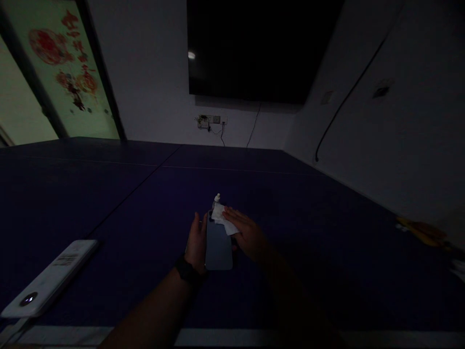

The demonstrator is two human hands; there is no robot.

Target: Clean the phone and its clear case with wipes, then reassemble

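A blue-grey smartphone point(218, 249) lies back side up in my left hand point(196, 242), whose fingers grip its left edge and reach underneath. My right hand point(247, 233) presses a white tissue point(224, 220) flat against the phone's upper back, partly over the camera corner. Just beyond the phone's top end stands a small white-capped bottle point(217, 198); its lower part is hidden behind the tissue. A dark watch point(187, 270) is on my left wrist.
On the dark blue table point(145, 218), a white power bank point(51, 278) with a cable lies at the near left. Yellow and white items point(423, 230) sit by the right wall. A large dark screen point(261, 48) hangs above wall sockets point(212, 121).
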